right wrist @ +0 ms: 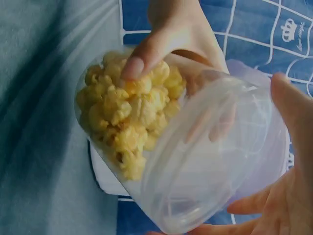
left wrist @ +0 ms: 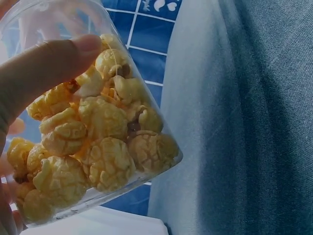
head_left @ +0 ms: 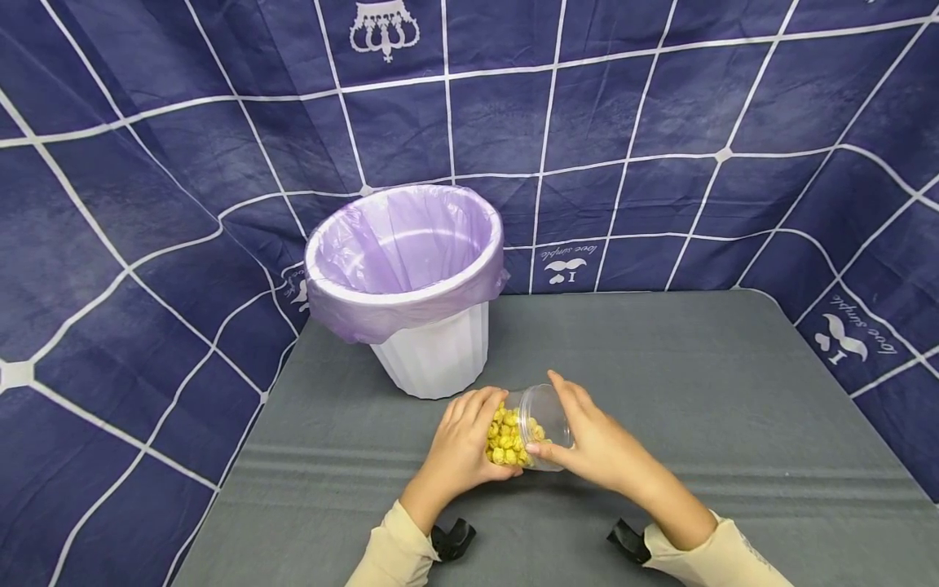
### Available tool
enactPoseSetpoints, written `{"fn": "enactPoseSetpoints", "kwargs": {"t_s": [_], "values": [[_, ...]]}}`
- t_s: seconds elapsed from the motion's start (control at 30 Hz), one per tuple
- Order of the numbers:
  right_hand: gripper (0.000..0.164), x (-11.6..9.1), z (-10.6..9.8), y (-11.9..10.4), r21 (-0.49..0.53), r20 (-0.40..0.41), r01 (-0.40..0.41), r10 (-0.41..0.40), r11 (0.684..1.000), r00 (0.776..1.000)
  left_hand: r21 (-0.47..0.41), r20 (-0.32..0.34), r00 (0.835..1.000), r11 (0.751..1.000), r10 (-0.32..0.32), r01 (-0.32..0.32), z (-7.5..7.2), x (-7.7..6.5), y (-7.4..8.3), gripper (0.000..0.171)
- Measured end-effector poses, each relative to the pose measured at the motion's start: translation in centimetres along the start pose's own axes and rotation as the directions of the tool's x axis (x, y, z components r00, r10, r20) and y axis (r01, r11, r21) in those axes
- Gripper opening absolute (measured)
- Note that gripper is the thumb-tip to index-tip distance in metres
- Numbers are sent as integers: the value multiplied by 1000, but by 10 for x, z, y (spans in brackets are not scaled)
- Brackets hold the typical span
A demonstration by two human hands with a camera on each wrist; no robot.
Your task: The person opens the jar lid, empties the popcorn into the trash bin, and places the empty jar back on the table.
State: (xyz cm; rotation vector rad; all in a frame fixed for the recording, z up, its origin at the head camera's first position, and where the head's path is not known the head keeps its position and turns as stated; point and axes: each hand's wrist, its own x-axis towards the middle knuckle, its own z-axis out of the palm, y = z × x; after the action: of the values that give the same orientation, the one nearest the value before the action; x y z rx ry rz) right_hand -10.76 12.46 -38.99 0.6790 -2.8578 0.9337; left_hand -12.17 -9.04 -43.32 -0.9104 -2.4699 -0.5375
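Observation:
A clear plastic jar of yellow popcorn lies tilted on its side between my hands, over the grey table. My left hand grips its body, thumb across the near side; the left wrist view shows the popcorn piled toward the jar's base. At the other end, my right hand spans the clear lid, thumb on the near edge and a finger at the far edge. The right wrist view shows the transparent lid over the jar's mouth, with the right fingers around its rim.
Behind the hands to the left stands a white bin lined with a purple bag. The grey tabletop meets a blue, white-lined cloth at the back and sides. Black straps show at both wrists.

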Motion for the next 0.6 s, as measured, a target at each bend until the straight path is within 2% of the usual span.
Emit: {"fn": "enactPoseSetpoints", "kwargs": {"t_s": [0.13,0.27,0.37,0.43,0.6], "values": [[92,1,1,-3,-2,-7,-34,34,999,999,9,-7,1000,1000,9,-8,0,1,1,96],[90,1,2,-2,9,-28,-2,2,1000,1000,15,-8,1000,1000,20,-20,-1,1,0,96],[90,2,4,1,14,-35,69,-68,998,997,16,-10,1000,999,28,-28,0,1,-1,96],[91,3,4,5,23,-27,145,-144,989,989,15,-6,1000,999,29,-29,1,0,-1,96],[92,4,0,18,29,22,319,-320,947,947,8,15,1000,1000,25,-25,1,0,-1,96]]}}
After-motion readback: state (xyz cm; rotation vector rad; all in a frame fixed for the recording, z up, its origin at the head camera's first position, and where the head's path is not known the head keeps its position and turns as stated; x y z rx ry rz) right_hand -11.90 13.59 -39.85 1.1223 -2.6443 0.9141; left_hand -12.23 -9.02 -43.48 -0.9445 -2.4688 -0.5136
